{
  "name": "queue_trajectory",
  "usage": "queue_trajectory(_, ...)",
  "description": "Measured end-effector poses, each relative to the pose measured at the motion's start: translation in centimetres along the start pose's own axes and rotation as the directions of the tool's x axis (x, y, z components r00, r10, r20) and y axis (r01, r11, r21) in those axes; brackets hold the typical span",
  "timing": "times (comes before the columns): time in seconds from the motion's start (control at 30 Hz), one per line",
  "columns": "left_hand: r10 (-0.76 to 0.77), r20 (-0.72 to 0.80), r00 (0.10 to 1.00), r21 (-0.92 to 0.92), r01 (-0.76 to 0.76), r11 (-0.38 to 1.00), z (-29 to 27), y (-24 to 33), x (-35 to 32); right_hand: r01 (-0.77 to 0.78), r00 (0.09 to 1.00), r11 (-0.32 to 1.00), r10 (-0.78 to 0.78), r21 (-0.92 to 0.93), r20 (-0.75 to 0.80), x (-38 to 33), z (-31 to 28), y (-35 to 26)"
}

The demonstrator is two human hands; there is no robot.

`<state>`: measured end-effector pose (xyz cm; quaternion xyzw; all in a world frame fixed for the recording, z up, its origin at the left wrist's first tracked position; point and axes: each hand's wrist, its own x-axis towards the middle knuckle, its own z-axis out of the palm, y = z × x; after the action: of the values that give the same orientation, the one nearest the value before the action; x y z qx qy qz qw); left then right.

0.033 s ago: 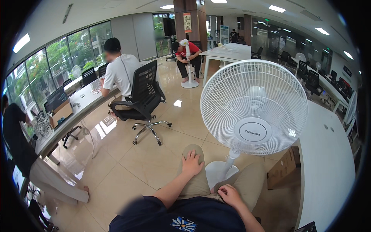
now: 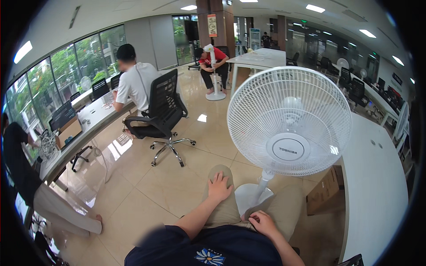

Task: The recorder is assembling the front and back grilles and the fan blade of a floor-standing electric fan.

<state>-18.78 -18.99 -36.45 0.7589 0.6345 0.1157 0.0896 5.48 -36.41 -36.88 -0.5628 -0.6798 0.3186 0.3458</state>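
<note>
Still left hand (image 2: 220, 188) on knee (image 2: 220, 169), right hand (image 2: 263, 223) at lap (image 2: 281, 212), fan (image 2: 289, 120) unmoved.

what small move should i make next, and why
Probably lift your left hand off your left knee and reach for the pole of the fan: that hand lies spread on the knee, seemingly holding nothing, while the pole shows just ahead between your legs, with no hand on it.

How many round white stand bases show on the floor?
2: a near base under the closest fan, a far base under the stand before the person in red. Others may be hidden.
</note>
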Motion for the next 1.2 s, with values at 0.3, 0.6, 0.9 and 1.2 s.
queue_trajectory(0.3,0.144,0.021,0.989,0.049,-0.145,0.988,-2.4,0.7,0.3,0.058,0.996,0.99,-0.048,-0.13,0.079,1.8,0.9,-0.7)
queue_trajectory(0.6,0.134,0.046,0.99,0.057,-0.137,0.989,-2.4,1.7,0.8,0.025,0.995,0.99,-0.012,-0.137,0.101,1.7,-0.5,-1.3)
queue_trajectory(0.9,0.152,0.026,0.988,0.065,-0.153,0.986,-2.6,1.2,0.3,0.029,0.994,0.993,-0.017,-0.113,0.105,1.3,0.2,-1.0)
queue_trajectory(1.2,0.139,0.014,0.99,0.088,-0.14,0.986,-2.7,1.0,0.1,0.033,0.993,0.986,-0.014,-0.166,0.118,1.4,0.2,-1.3)
